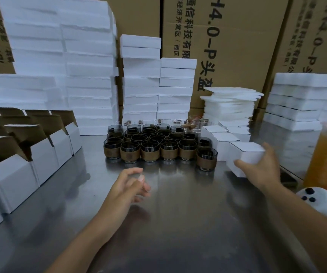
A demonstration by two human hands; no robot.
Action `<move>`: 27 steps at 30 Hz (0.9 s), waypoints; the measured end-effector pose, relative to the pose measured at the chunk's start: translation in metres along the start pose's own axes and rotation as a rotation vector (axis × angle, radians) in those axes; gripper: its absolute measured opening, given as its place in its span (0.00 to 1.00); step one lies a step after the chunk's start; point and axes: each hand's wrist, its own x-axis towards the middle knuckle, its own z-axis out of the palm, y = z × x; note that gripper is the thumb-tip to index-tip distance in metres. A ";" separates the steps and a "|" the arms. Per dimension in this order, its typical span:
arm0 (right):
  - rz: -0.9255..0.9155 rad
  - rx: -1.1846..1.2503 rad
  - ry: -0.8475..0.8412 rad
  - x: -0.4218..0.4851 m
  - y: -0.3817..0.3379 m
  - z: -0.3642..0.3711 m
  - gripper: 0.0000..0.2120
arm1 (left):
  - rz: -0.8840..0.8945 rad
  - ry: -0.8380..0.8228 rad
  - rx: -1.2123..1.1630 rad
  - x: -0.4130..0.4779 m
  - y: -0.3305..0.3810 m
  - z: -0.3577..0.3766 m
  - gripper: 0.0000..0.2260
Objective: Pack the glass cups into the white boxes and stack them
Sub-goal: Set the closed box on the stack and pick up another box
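Item: closed white box, right side of tabletop.
Held by right hand: thumb on near face, fingers over far top edge.
Left hand: mid-tabletop, loosely curled, holding nothing, well apart from right.
Glass cups: upright, clustered toward far edge, straight ahead of left hand.
Nearest cup: just left of held box.
Open white boxes: along left edge.
Judgement: left hand nearer cups and open boxes; right taken up with closed box.

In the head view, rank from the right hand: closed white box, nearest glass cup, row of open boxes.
1. Closed white box, in the right hand's grip.
2. Nearest glass cup, just left.
3. Row of open boxes, far left.
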 end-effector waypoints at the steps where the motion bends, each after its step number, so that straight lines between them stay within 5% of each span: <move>1: 0.000 -0.005 0.000 0.001 0.002 0.005 0.46 | 0.003 -0.004 0.007 0.001 -0.001 0.000 0.18; 16: -0.028 -0.107 -0.102 -0.002 0.005 0.028 0.50 | 0.050 -0.044 0.027 0.003 -0.001 0.004 0.19; 21: -0.271 -0.136 -0.006 -0.018 -0.038 0.017 0.38 | 0.045 -0.037 0.042 0.003 0.002 0.004 0.18; 27: -0.442 0.187 -0.273 -0.061 -0.115 0.013 0.20 | 0.042 0.009 0.073 -0.001 0.004 0.000 0.06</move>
